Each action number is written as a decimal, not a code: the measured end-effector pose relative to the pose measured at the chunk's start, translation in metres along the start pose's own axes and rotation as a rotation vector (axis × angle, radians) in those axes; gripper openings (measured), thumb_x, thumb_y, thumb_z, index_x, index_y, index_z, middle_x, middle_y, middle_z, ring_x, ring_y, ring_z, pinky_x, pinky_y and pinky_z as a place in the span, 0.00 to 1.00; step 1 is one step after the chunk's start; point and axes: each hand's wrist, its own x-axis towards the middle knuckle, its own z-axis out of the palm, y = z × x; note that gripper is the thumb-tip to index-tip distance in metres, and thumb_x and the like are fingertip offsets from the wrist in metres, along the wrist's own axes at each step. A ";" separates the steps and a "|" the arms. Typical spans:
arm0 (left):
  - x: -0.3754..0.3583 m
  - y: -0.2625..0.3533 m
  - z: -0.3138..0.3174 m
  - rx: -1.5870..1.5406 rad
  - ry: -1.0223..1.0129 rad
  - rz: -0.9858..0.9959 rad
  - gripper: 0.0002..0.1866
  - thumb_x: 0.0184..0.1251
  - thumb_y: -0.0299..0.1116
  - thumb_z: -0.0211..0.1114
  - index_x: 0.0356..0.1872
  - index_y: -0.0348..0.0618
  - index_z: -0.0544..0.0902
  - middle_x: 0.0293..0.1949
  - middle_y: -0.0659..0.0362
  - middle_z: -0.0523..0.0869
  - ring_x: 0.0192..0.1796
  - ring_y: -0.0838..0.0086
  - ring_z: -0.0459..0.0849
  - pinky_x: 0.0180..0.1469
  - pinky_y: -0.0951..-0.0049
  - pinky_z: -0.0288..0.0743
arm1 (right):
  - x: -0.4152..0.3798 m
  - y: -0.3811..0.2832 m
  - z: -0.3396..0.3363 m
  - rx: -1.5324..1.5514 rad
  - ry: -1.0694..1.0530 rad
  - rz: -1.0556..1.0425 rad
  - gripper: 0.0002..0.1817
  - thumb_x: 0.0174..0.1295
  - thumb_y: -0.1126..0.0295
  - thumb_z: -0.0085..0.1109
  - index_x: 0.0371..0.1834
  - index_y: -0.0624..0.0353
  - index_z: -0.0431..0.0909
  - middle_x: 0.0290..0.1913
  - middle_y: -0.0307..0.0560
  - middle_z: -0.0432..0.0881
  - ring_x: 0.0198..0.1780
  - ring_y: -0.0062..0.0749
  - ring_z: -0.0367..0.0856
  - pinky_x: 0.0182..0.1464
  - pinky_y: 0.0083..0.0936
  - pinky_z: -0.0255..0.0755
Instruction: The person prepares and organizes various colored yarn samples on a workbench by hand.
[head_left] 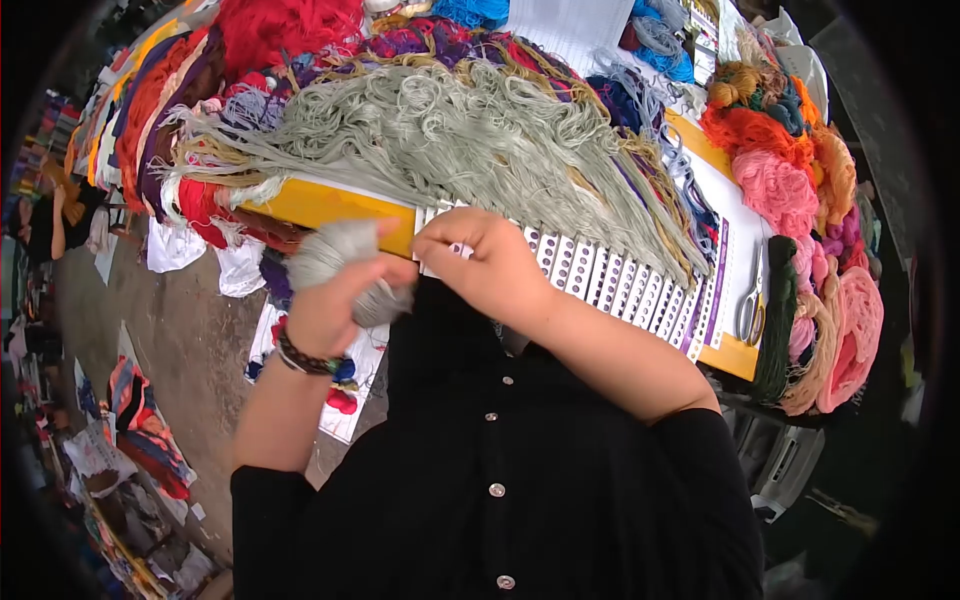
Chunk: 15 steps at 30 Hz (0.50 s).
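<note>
My left hand [350, 292], with a braided bracelet at the wrist, is closed around a bundle of grey thread [330, 255], blurred by motion. Beside it, my right hand [485, 262] has its fingers pinched together over the left end of a row of white strips with punched holes [600, 272]. What those fingertips hold, if anything, is too small to make out. Long loose grey threads [430, 130] spread in a thick heap across the table, just beyond both hands, their near ends lying along the strips.
A yellow board edge [335, 208] runs along the table front. Scissors [750, 310] lie at the right, next to dark green [775, 330] and pink yarn hanks [852, 335]. Red yarn [285, 35] is piled at the back left. Another person's arm [57, 215] shows far left.
</note>
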 end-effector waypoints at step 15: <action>-0.020 -0.022 0.040 -0.072 -0.029 -0.032 0.20 0.62 0.26 0.57 0.57 0.32 0.72 0.43 0.57 0.82 0.41 0.76 0.82 0.35 0.79 0.77 | -0.037 -0.039 -0.002 0.755 -0.023 0.508 0.09 0.61 0.75 0.56 0.40 0.70 0.79 0.35 0.44 0.82 0.35 0.22 0.78 0.41 0.20 0.73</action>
